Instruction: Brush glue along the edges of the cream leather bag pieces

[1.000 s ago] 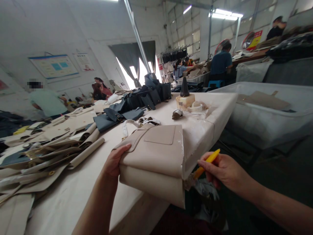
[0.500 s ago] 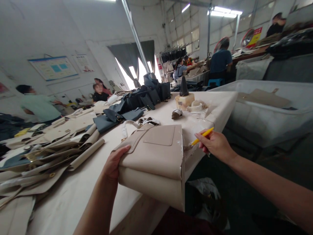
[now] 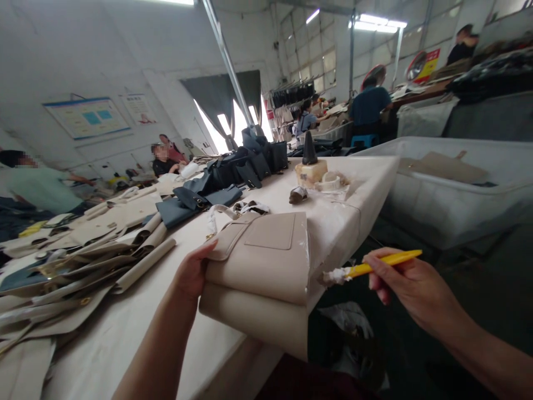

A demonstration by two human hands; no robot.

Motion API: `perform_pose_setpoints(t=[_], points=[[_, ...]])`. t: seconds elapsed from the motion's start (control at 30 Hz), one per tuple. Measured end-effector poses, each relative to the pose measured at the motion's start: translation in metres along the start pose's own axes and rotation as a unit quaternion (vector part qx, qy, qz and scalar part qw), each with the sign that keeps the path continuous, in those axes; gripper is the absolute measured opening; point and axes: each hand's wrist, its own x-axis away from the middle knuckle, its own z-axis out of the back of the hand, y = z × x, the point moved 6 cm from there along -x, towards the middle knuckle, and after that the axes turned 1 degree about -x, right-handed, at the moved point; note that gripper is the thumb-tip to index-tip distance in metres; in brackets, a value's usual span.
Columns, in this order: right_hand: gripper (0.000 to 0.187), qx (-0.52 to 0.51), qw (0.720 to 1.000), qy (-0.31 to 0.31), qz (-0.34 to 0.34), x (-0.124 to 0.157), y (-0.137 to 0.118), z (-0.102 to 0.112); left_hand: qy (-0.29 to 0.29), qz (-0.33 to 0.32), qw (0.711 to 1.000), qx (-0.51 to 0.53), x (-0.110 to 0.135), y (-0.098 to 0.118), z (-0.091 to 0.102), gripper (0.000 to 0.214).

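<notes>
A beige leather handbag (image 3: 258, 272) lies at the table's near edge, its front part jutting past it. My left hand (image 3: 194, 272) grips the bag's left side, fingers hidden beneath or behind it. Whitish residue marks the bag's right edge. My right hand (image 3: 400, 278) is closed around the yellow handle of a brush (image 3: 383, 263). The brush's clotted, whitish tip points left, close to the bag's right edge; whether it touches I cannot tell. Beyond the bag lies its strap (image 3: 219, 216), partly wrapped in white.
Beige leather pieces (image 3: 95, 266) are heaped at left, dark blue bags (image 3: 250, 161) behind. A yellowish container with a black cone top (image 3: 310, 172) and a tape roll (image 3: 328, 180) stand near the right edge. A white bin (image 3: 449, 205) is at right. Several people work farther off.
My right hand has moved right and down with the brush, whose tip has slid down along the bag's right edge. My left hand keeps its grip on the bag.
</notes>
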Motion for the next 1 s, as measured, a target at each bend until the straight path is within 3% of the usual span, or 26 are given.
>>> perform_pose_setpoints(t=[0.17,0.33,0.47,0.57,0.73,0.87,1.0], points=[[0.038,-0.075,0.992,0.100,0.011,-0.003,0.003,0.039,-0.005,0.027,0.999,-0.028,-0.016,0.026,-0.018,0.030],[0.033,-0.123,0.977,0.171,0.017,-0.004,0.003,0.063,-0.028,-0.018,0.999,-0.015,-0.037,0.066,-0.045,0.026],[0.035,-0.123,0.973,0.193,0.026,-0.006,-0.002,0.072,-0.078,-0.077,0.994,0.003,-0.053,0.075,-0.060,0.025],[0.035,-0.111,0.975,0.189,0.024,-0.010,-0.002,0.072,-0.087,-0.104,0.991,0.015,-0.063,0.058,-0.054,0.018],[0.038,-0.114,0.982,0.151,0.022,-0.023,0.003,0.059,-0.085,-0.076,0.993,0.027,-0.071,0.009,-0.026,0.010],[0.040,-0.102,0.991,0.091,0.010,-0.038,0.003,0.035,-0.067,-0.058,0.995,0.043,-0.068,-0.018,-0.002,0.010],[0.041,-0.056,0.998,-0.017,-0.013,-0.046,0.002,-0.003,-0.097,-0.043,0.994,0.041,-0.074,-0.033,0.013,0.009]])
